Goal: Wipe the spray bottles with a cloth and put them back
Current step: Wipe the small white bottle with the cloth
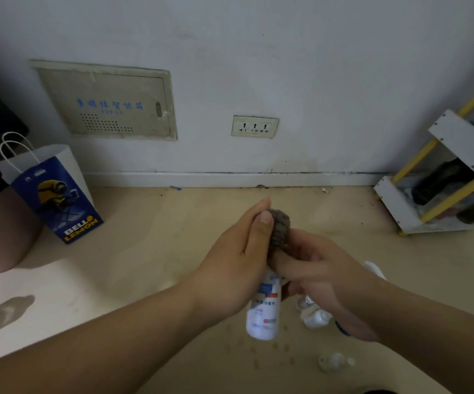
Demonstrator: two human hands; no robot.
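Note:
A white spray bottle (pixel 261 314) with a blue label hangs in the air over the floor, bottom end toward me. My left hand (pixel 236 257) holds its upper part, thumb lying along the top. A dark grey-brown cloth (pixel 280 231) is wrapped over the bottle's head, and my right hand (pixel 324 277) grips that cloth from the right. The bottle's nozzle is hidden under the cloth. Other small bottles (pixel 315 317) stand or lie on the floor below my right wrist, and a clear one (pixel 335 362) lies nearer me.
A blue and white paper bag (pixel 56 194) stands at the left by the wall. A white and yellow rack (pixel 440 177) with dark items sits at the right. A wall socket (pixel 254 127) and a panel (pixel 108 100) are on the wall ahead. A person's leg (pixel 0 231) is at far left.

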